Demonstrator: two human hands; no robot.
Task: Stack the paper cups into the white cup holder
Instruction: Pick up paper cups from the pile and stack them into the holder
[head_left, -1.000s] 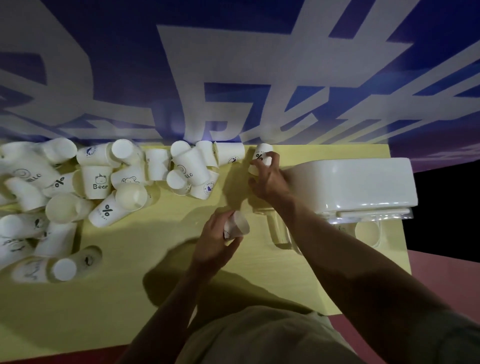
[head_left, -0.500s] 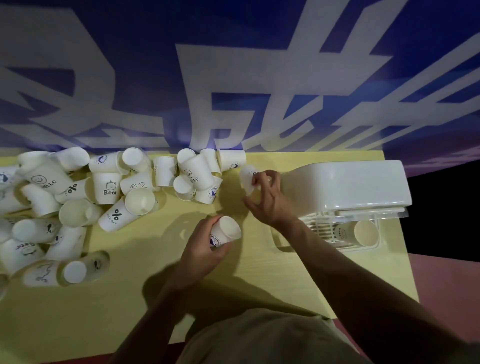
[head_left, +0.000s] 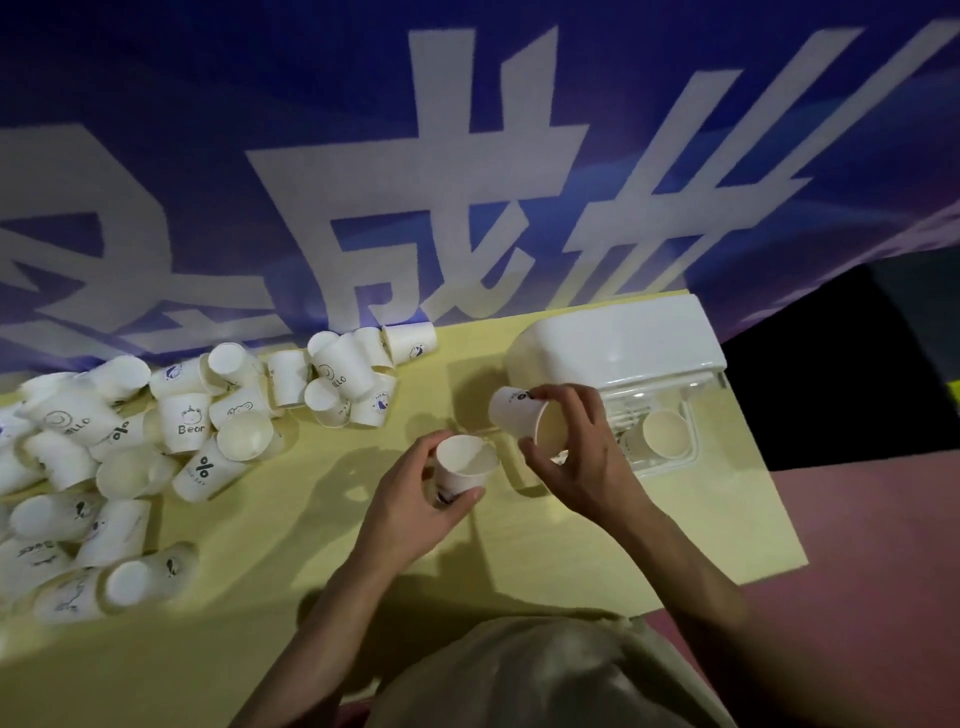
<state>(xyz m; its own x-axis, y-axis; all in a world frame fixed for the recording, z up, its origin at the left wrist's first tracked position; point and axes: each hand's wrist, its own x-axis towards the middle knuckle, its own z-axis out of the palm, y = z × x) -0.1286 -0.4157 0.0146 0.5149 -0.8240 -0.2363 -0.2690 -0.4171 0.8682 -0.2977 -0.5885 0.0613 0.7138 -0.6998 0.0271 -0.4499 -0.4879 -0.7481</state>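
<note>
My left hand (head_left: 410, 514) grips a white paper cup (head_left: 460, 470) upright over the middle of the yellow table (head_left: 291, 530), mouth facing up. My right hand (head_left: 582, 457) holds a second paper cup (head_left: 514, 418) tilted on its side, mouth towards me, just left of the white cup holder (head_left: 613, 348). The holder lies at the table's right end, and a cup (head_left: 660, 434) rests inside its clear front section. A heap of loose paper cups (head_left: 156, 441) covers the table's left side.
A blue banner with large white characters (head_left: 415, 182) hangs right behind the table. The table's right edge (head_left: 779, 509) borders a reddish floor. Bare tabletop lies in front of my hands.
My right hand has lifted a cup from the far pile and brought it nearer, beside the holder. My left hand has turned its cup upright and shifted slightly right.
</note>
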